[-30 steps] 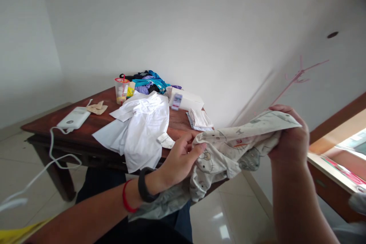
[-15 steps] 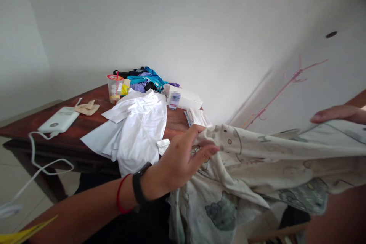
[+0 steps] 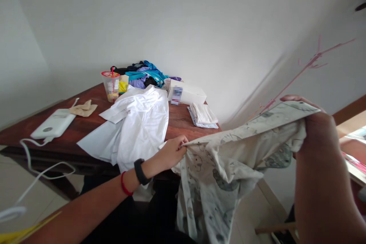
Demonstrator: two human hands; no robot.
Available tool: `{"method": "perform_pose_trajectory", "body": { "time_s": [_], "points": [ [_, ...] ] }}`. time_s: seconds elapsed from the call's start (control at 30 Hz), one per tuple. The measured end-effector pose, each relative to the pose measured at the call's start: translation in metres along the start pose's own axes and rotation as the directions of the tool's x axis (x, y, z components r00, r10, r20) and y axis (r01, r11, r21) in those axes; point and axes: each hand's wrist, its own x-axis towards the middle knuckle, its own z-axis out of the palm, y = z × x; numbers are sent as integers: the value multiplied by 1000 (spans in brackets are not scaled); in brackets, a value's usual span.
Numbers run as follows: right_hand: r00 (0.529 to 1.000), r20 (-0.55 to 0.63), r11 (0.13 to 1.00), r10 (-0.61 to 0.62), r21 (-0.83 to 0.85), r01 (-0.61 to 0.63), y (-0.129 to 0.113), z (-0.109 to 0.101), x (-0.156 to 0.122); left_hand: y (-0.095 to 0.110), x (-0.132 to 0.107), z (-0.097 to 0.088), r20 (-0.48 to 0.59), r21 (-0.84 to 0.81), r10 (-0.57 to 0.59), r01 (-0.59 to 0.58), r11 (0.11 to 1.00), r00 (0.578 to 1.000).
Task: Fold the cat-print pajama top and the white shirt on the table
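Observation:
A pale garment with grey animal prints (image 3: 228, 167), perhaps a button-front shirt, is stretched between my two hands. My left hand (image 3: 174, 151), with a black band and a red cord at the wrist, pinches one edge of it just off the table's front. At the right, my right hand (image 3: 317, 116) grips the other end, fingers behind the cloth. The lower part hangs in loose folds. Left of my left hand, a white shirt (image 3: 143, 122) lies spread on the dark wooden table (image 3: 183, 122), its hem over the front edge.
Folded cloths (image 3: 203, 114) lie at the table's right end beside a white box (image 3: 188, 93). A heap of coloured clothes (image 3: 145, 74), a plastic cup (image 3: 111, 85) and a cabled white device (image 3: 54, 123) occupy the left and back. A pink rack (image 3: 300, 70) leans at right.
My right hand has come inward and turned, with its end of the garment. My left hand has shifted slightly left. The view has moved, showing the folded cloths fully.

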Motion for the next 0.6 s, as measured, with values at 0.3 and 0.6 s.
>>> {"method": "perform_pose_trajectory", "body": {
  "time_s": [0.3,0.6],
  "points": [
    [995,-72,992,70,111,-62,24,-16,12,23,-15,-16,1,-549,-210,176,817,978],
    [839,273,882,470,-159,-443,26,-72,-9,54,-45,-89,-200,561,247,-96,822,948]
  ]
}}
